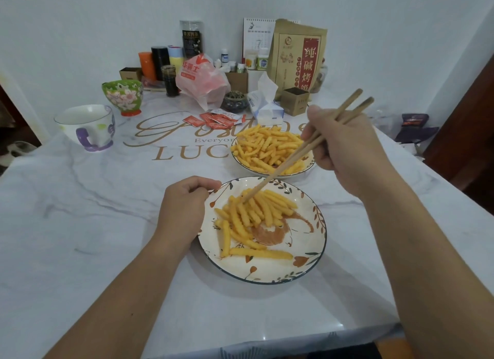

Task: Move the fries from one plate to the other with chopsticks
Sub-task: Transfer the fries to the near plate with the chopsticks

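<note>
A: Nearest — round white ceramic plate w/ leaf-and-flower rim [307, 271], partly covered w/ yellow crinkle-cut fries [250, 217], brownish sauce smear beside them. Left hand [184, 209] at plate's left edge, fingers curled over rim, steadying.

B: Right hand [344, 150]?

A: Raised above, between both plates, fingers wrapped round pair of pale wooden chopsticks [302, 151]. Tips down in near pile, close together; can't tell if pinching a fry or just touching.

B: Further back?

A: Second round plate, dark-rimmed [294, 172], heaped w/ more fries [267, 147], just beyond near one. Red sauce packets [216, 118], tissue pack [264, 104], purple-handled white mug [85, 126] behind.

B: Step?

A: Prob. picking or dropping at near plate; direction unclear from piles alone. Next: if picking, firm pinch, lift clear, short carry across w/o slipping.
</note>
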The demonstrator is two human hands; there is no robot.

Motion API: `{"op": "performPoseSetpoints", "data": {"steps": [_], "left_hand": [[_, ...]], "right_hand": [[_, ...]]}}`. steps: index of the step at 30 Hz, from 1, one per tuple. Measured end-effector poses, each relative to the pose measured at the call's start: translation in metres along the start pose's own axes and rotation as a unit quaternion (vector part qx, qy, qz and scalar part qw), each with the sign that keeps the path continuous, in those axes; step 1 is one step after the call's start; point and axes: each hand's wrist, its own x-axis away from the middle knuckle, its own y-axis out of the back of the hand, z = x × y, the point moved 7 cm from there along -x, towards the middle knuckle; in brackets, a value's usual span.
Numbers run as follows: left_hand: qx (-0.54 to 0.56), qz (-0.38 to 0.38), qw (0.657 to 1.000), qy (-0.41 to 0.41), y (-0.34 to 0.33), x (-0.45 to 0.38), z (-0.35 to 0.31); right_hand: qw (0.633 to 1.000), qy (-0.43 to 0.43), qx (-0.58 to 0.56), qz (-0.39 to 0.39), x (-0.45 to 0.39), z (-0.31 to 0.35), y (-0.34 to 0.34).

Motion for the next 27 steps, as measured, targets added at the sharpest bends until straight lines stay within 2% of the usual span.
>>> {"op": "performPoseSetpoints", "data": {"steps": [2,5,9,12,17,27], "left_hand": [[0.002,0.002,1.0,0.002,0.0,0.0,0.0],[0.006,0.003,1.0,0.002,0.0,-0.001,0.001],[0.004,0.001,1.0,0.006,0.0,-0.001,0.001],[0.003,-0.001,1.0,0.008,0.0,-0.001,0.0],[0.008,0.003,1.0,0.011,0.0,-0.002,0.001],[0.005,0.001,1.0,0.011,-0.001,0.0,0.0]], "right_hand": [[0.999,0.016,-0.026,-0.033,-0.002,0.006,0.007],[0.986,0.025,-0.101,-0.126,-0.01,0.007,0.033],[0.981,0.047,-0.016,-0.186,-0.016,-0.006,0.043],[0.979,0.076,0.022,-0.187,-0.014,-0.015,0.04],[0.981,0.097,0.091,-0.142,-0.015,-0.022,0.025],[0.985,0.059,0.133,-0.089,-0.025,-0.028,0.019]]}}
